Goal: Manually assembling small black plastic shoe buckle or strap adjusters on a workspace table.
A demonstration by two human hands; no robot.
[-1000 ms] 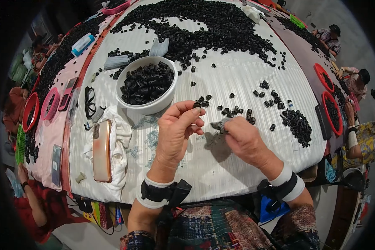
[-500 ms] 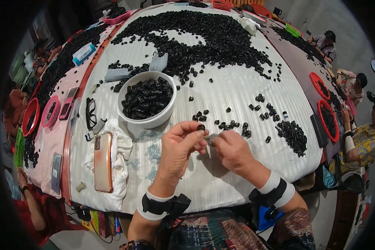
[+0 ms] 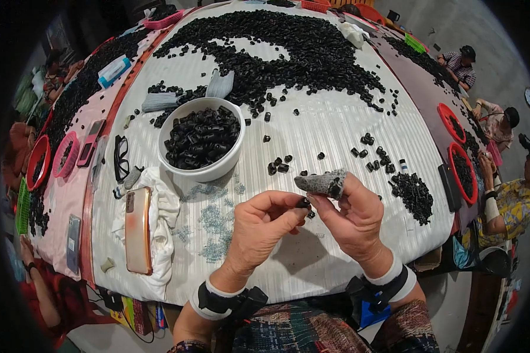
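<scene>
1. Nearest, the person's patterned garment (image 3: 312, 332) crosses the lower edge, and both wrists wear white bands with black straps.
2. The left hand (image 3: 264, 226) is closed to a pinch: thumb and forefinger have hold of a small black piece (image 3: 304, 203), which sits in front of the person, above the table, between the two hands.
3. The right hand (image 3: 354, 220) comes up beside it, forefinger stretched out in a grey knitted finger sleeve (image 3: 319, 182), thumb just below and near the piece. Its other fingers are curled in; whether it grips anything, one cannot tell.
4. To the left, a phone in a clear, gold-edged case (image 3: 138, 232) lies on a crumpled white cloth (image 3: 166, 206); small clear bits (image 3: 217, 226) are scattered between the cloth and the left hand.
5. To the right, slim black parts form a small heap (image 3: 413, 199).
6. Farther out, loose black pieces (image 3: 278, 166) dot the pale striped cover (image 3: 330, 126). A white bowl (image 3: 232, 154) full of black pieces stands left of centre, with black-framed glasses (image 3: 121, 159) to its left.
7. Past the bowl, a great heap of black pieces (image 3: 300, 50) spreads across the table's far part.
</scene>
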